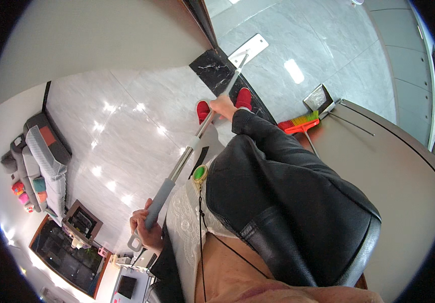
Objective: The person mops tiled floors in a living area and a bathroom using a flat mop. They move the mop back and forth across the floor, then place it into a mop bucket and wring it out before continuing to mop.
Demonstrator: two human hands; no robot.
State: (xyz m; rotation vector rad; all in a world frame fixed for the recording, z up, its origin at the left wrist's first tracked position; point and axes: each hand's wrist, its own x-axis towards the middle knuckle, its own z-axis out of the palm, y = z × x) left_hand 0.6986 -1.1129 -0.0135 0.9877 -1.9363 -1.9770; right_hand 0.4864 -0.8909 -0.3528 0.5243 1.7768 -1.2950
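Both of my hands hold one flat mop, its metal pole [182,162] slanting from lower left to upper centre. My left hand [146,229] is wrapped around the grey grip [160,202] near the hanging loop [134,242]. Further down the pole, past a pale collar [193,142], my right hand [223,106] is closed around it just above my red shoes. The white rectangular mop head [249,50] lies on the grey tiled floor, just beyond the black marble threshold [213,70]. Its underside is hidden.
A broom with coloured bristles [299,120] and a dustpan [318,97] stand by a brown door panel [384,159] at right. Grey cabinets [410,62] line the far right. A wall [107,34] ends at a dark door frame [202,22]. A sofa [49,166] stands far left.
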